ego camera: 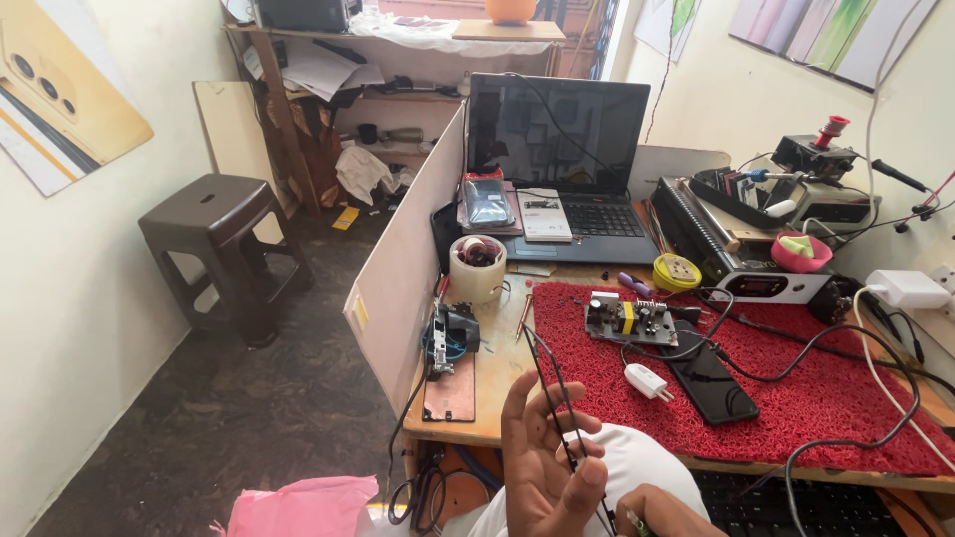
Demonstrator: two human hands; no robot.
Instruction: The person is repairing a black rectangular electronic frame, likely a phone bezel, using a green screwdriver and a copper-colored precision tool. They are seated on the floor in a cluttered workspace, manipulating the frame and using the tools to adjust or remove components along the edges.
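My left hand (545,467) is raised palm-up at the desk's front edge, fingers curled, with two thin black wires (549,383) pinched between thumb and fingertips. The wires run up across the wooden desk (497,368) toward the red mat (816,408). Only part of my right hand (665,512) shows at the bottom edge; it is closed at the wires' lower end, beside a small green tip. On the mat lie a small circuit board (632,320), a white plug adapter (647,380) and a black phone (711,383).
An open laptop (557,139) stands at the back, with a white tape roll (477,268) and a yellow round socket (676,270) nearby. A bench power unit (761,285) and cables crowd the right. A board partition (408,268) edges the desk's left; a brown stool (214,234) stands beyond it.
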